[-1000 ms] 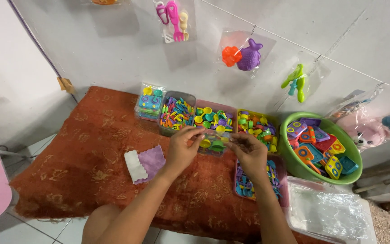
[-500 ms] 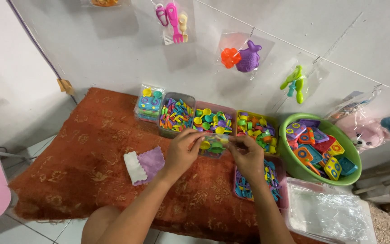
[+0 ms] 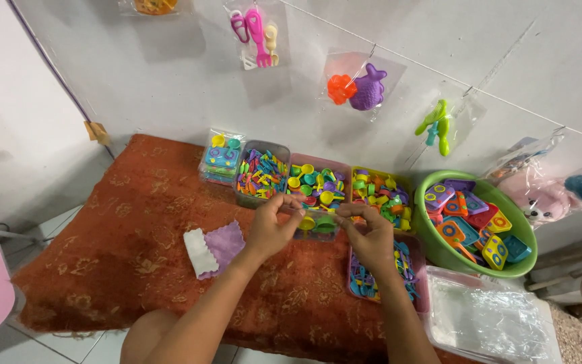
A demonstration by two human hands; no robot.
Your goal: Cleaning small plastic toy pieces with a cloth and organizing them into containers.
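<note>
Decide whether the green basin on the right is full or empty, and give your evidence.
Full. The green basin is heaped with square toy tiles in purple, orange, yellow and blue, which rise almost to its rim.

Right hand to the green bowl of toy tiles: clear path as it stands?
Probably yes. The right hand lies just left of the green bowl, with nothing standing between them, but it and the left hand are pinching a small clear bag.
</note>
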